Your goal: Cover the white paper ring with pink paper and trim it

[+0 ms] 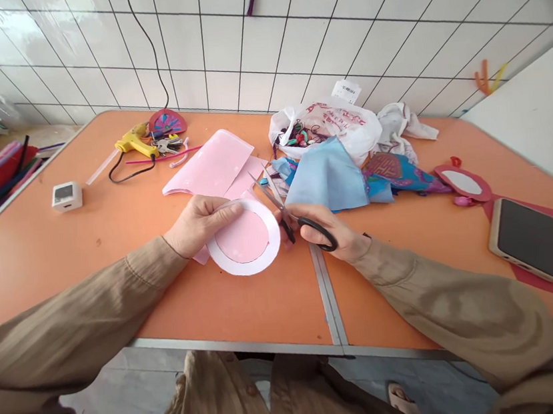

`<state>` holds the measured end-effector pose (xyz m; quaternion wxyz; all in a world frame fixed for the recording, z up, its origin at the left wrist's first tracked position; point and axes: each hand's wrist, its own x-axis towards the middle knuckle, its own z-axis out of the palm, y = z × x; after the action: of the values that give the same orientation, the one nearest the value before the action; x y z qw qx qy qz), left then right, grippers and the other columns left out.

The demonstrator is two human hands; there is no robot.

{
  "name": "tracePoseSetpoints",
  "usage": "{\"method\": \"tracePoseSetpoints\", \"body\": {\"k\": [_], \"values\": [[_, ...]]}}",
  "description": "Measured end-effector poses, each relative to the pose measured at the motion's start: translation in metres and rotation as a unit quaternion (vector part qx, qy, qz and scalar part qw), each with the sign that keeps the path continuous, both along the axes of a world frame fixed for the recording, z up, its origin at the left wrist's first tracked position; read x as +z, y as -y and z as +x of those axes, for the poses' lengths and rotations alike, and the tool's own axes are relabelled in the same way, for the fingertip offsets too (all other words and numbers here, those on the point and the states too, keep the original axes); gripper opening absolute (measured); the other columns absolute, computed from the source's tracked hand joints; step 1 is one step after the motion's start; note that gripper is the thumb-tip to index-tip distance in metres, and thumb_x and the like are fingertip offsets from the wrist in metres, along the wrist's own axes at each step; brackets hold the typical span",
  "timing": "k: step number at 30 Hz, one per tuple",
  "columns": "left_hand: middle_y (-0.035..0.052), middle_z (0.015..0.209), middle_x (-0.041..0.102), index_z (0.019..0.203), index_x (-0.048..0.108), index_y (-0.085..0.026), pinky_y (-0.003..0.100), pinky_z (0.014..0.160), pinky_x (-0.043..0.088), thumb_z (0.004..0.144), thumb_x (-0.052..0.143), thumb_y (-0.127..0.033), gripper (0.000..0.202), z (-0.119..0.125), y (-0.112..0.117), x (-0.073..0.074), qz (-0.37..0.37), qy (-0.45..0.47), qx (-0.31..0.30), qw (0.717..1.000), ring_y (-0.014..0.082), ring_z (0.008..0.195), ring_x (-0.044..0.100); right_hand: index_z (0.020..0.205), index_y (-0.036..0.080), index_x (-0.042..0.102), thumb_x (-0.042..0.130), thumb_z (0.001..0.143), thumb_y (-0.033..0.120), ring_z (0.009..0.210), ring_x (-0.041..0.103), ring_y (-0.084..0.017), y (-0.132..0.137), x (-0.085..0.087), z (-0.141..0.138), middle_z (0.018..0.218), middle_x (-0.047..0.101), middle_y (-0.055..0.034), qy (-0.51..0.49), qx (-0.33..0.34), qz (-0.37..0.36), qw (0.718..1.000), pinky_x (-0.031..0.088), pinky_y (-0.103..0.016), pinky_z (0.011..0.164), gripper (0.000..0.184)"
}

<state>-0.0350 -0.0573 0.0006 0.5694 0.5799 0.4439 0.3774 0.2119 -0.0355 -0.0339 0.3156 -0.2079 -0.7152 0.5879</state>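
My left hand [205, 222] is closed on a white paper ring [246, 268], its thumb on top of the upper edge. Pink sheet [240, 238] shows through the round opening, lying behind the ring. In my right hand [334, 227] is a pair of scissors [278, 200] with black handles, the blades apart and pointing up and away, just right of the ring. Folded pink sheets [218, 164] lie on the table beyond my left hand. Blue cloth [326, 177] lies just past my right hand.
On the orange table [178, 306] a yellow glue gun [135, 142], keys [168, 144] and a small white box [66, 196] lie to the left. A plastic bag [342, 125] of trinkets stands at the back. A phone [530, 240] rests on red sheet at right.
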Motion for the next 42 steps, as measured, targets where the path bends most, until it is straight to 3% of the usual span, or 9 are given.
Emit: {"method": "tracePoseSetpoints", "body": {"k": [14, 26, 42], "values": [[0.0018, 0.058, 0.062, 0.065, 0.066, -0.009, 0.019, 0.044, 0.042, 0.077, 0.070, -0.048, 0.041, -0.002, 0.002, 0.004, 0.005, -0.009, -0.034, 0.999, 0.0100, 0.051, 0.054, 0.091, 0.012, 0.065, 0.065, 0.080, 0.060, 0.054, 0.052, -0.011, 0.007, 0.005, -0.010, 0.063, 0.055, -0.0002, -0.007, 0.002, -0.019, 1.000, 0.042, -0.024, 0.050, 0.049], [0.0004, 0.056, 0.057, 0.062, 0.063, -0.010, 0.018, 0.042, 0.040, 0.072, 0.074, -0.052, 0.045, -0.006, 0.000, 0.004, 0.009, -0.034, -0.035, 0.999, 0.0093, 0.050, 0.050, 0.094, 0.011, 0.067, 0.069, 0.073, 0.063, 0.047, 0.055, -0.009, 0.014, -0.001, 0.002, 0.065, 0.057, 0.0008, 0.030, -0.034, -0.061, 0.997, 0.041, -0.022, 0.043, 0.056], [0.0005, 0.052, 0.055, 0.056, 0.059, -0.012, 0.019, 0.039, 0.038, 0.071, 0.074, -0.051, 0.045, -0.001, 0.002, 0.007, -0.008, -0.051, -0.052, 0.997, 0.0095, 0.046, 0.049, 0.094, 0.010, 0.069, 0.075, 0.069, 0.057, 0.044, 0.055, -0.009, 0.012, -0.009, 0.004, 0.063, 0.057, 0.0004, 0.043, -0.021, -0.093, 0.995, 0.042, -0.019, 0.038, 0.053]]}}
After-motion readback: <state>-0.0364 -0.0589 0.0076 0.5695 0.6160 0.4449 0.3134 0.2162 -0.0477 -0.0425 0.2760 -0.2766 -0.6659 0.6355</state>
